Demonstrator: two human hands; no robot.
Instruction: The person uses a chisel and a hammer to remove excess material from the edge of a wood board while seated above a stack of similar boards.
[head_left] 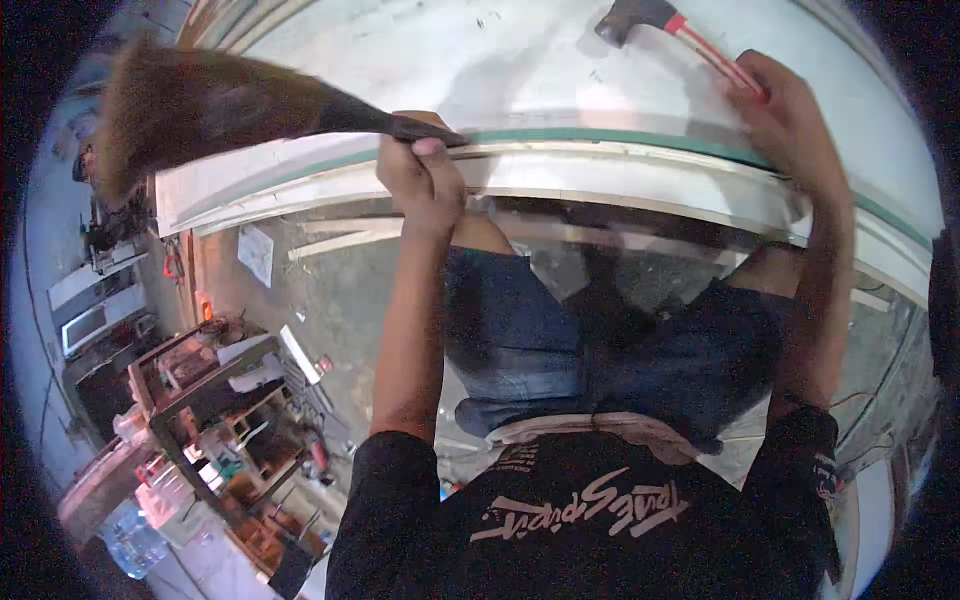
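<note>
My left hand point(424, 182) is closed round the dark handle of a hand broom point(215, 108). Its wide brown bristles fan out to the left, blurred at the far end, above a white panel point(560, 80). In my right hand point(785, 115) is a hammer point(712, 54) with a red and white handle. The hammer's dark head points to the upper left, over the panel. A green strip point(600, 134) runs along the panel's near side, below both hands.
Pale wooden strips point(345, 238) lie below the panel's near edge, over the grey floor. To the lower left stands a wooden rack point(170, 440) crowded with tools and small items, beside a clear water bottle point(132, 540). My legs are close under the panel's edge.
</note>
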